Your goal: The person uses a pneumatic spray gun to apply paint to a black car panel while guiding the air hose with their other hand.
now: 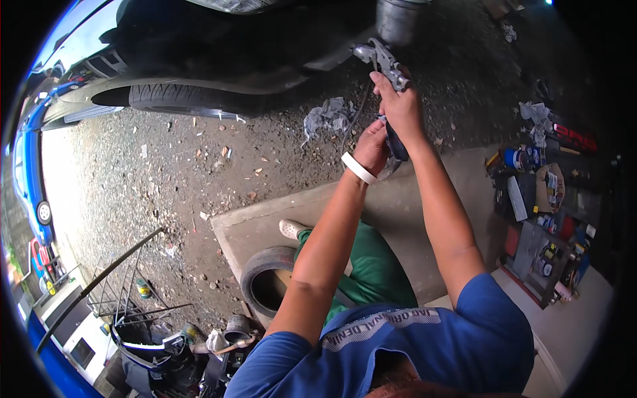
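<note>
A silver spray gun [383, 58] is held out in front of me, with my right hand [403, 109] wrapped round its handle. Just beyond it shows a grey metal cup [398, 21]; how the two join is hard to make out. My left hand [371, 146], below the right one, has its fingers closed at the lower end of the handle. What exactly they pinch is mostly hidden. A dark blue piece [397, 144] hangs beside these fingers. Along the left side of the gun, a thin hose [362, 106] curves down toward the ground.
A dark vehicle body [219, 46] with a tyre [169, 97] stands ahead. Crumpled plastic [330, 118] lies on the gravel. A loose tyre [255, 282] rests by my leg on a concrete slab [249, 225]. Cans and tools crowd a rack [541, 249] at right; a metal frame [123, 285] stands left.
</note>
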The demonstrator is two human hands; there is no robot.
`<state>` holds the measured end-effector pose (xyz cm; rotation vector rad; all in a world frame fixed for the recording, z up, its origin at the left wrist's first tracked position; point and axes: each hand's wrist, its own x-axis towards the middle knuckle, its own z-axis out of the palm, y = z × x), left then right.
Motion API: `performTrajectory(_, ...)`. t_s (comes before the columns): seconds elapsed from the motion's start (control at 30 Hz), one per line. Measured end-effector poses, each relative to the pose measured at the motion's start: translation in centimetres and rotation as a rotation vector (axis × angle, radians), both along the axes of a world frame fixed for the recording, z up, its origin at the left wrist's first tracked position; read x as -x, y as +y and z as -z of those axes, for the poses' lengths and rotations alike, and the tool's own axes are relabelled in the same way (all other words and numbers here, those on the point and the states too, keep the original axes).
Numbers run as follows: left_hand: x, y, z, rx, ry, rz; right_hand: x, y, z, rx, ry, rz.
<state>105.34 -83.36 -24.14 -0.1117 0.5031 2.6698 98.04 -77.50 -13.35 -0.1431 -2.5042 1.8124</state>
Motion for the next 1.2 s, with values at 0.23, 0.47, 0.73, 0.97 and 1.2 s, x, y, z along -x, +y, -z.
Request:
performTrajectory(0.23, -0.6, 0.3, -0.9, -0.04, -0.044, -0.067, -0.2, -0.2, -0.3, -0.08, 0.023, -0.001)
performTrajectory(0.47, -2.7, -5.7, -0.1, 0.038, -0.075, -0.279, -0.9, -6.6, -0.5, 0.18, -0.002, -0.257)
performTrajectory(0.73, -1.9, -4.8, -0.9, -0.008, -0.088, -0.312, 0.0, -6.1, -0.9, 0.218, 0.005, -0.324)
performTrajectory(0.97, 1.8, 0.5, -1.3, 0.004, -0.042, -0.152, 2.1, -0.4, -0.7, 0.096, 0.032, -0.136)
performTrajectory(1.2, 3.9, 4.0, -3.8, 0.053, -0.029, -0.066, 3.8, 2.6, -3.3, -0.007, 0.09, 0.067)
